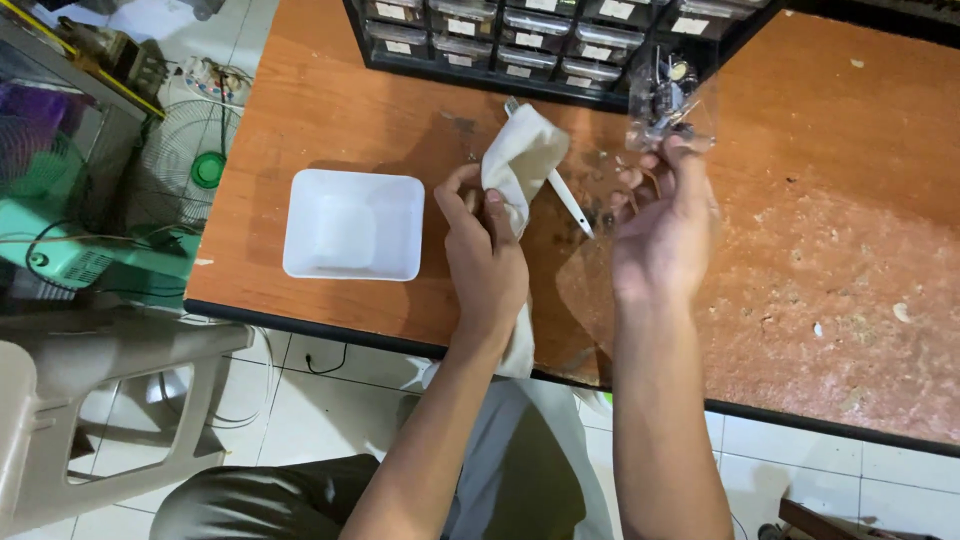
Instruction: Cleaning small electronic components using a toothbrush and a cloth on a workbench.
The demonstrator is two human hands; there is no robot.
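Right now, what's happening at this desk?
A person sits at a worn orange-brown table. Their left hand grips a white cloth that trails off the table edge. Their right hand holds up a clear plastic bag of small parts by its lower edge. A white pen-like tool lies between the hands, an empty white tray sits to the left, and a black cabinet of small drawers stands at the back.

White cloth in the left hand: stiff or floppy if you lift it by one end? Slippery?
Likely floppy: the white cloth bunches above the left hand and its tail hangs limp over the table edge. Probably light, since a loose finger pinch holds it. Probably not slippery; it looks like woven fabric, though the texture is too blurred to confirm.
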